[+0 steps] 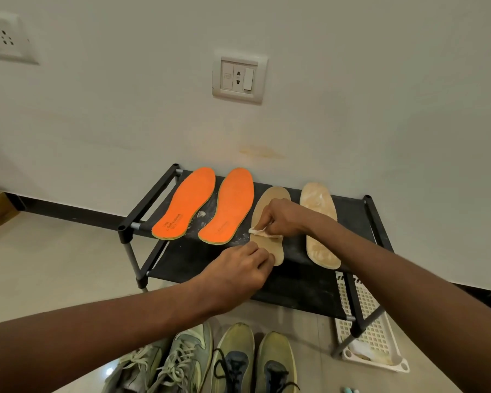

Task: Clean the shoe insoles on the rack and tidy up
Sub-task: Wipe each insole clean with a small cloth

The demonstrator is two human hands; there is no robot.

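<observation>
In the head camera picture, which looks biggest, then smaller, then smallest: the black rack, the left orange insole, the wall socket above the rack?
1. black rack
2. left orange insole
3. wall socket; it sits farther away, so its real size is unsure.

Wall sockets (pixel 239 79), shoes (pixel 233 361) on floor, white basket (pixel 372 336).

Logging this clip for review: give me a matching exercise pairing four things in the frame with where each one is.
Things:
1. orange insoles
2. white wipe
3. white basket
4. green shoes

Places:
A. on the floor in front of the rack
B. pinched in the right hand over a tan insole
C. on the left part of the rack's top shelf
D. on the floor under the rack's right end

Pairs: 1-C, 2-B, 3-D, 4-A
</observation>
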